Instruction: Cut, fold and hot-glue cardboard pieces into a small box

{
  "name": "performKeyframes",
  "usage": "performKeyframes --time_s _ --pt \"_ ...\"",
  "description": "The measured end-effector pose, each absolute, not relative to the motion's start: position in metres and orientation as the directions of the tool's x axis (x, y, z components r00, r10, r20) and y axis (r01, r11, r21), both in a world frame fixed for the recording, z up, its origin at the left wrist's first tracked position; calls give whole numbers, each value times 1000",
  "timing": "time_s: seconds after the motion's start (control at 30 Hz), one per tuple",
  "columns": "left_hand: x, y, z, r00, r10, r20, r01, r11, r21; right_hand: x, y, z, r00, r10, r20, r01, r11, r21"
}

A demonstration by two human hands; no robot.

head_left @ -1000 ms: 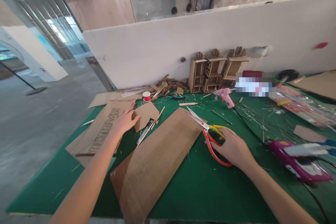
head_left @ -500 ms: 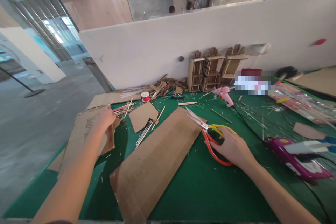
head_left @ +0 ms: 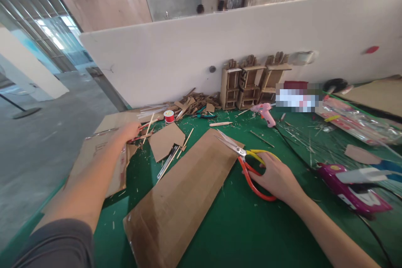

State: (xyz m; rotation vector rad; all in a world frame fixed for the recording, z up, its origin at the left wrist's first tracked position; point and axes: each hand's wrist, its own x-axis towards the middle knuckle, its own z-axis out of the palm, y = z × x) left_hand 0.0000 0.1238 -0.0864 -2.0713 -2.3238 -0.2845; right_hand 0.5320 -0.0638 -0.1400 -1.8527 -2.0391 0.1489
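Observation:
My right hand (head_left: 278, 173) is wrapped round the handles of a pair of scissors (head_left: 234, 145), one handle red and one yellow. Their slightly parted blades lie over the corner of a long cardboard strip (head_left: 188, 188). My left hand (head_left: 130, 131) reaches over a piece of cardboard (head_left: 94, 155) on the left, close to some red items and thin wooden sticks (head_left: 148, 129). Motion smears its fingers, so whether they hold anything is unclear. Between the hands are a smaller cut cardboard piece (head_left: 166, 140) and a dark-ended cutter-like tool (head_left: 168, 161).
A red thread spool (head_left: 168, 117) and a heap of cardboard scraps (head_left: 194, 102) lie near the white partition (head_left: 176, 58). Three small cardboard structures (head_left: 248, 88) lean there. On the right are a pink glue gun (head_left: 266, 114), a purple device (head_left: 351, 190) and cables.
My left hand has moved farther forward across the left cardboard towards the red items and sticks. My right hand keeps the scissors in nearly the same place. The view has shifted slightly.

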Motion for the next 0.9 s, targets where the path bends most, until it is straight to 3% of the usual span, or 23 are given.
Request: performKeyframes --time_s 0.1,0.27,0.4,0.5,0.7,0.9 --pt "14 126 -80 -126 978 166 969 86 233 532 -64 -140 -61 977 205 936 128 -329" --pt "32 134 -55 -262 899 352 866 58 497 531 -64 -139 -66 978 199 935 130 -329" --pt "42 137 -21 -448 756 477 674 -65 736 530 -64 -137 -65 980 188 938 124 -322" --pt "53 125 -3 -535 711 456 474 -194 859 531 -65 -138 -75 976 203 935 140 -326" --pt "74 58 -29 -497 819 287 130 -256 958 533 -65 -141 -90 967 240 928 169 -333" --pt "83 30 -46 -444 849 286 82 -280 957 532 -65 -141 -93 969 231 941 161 -299"
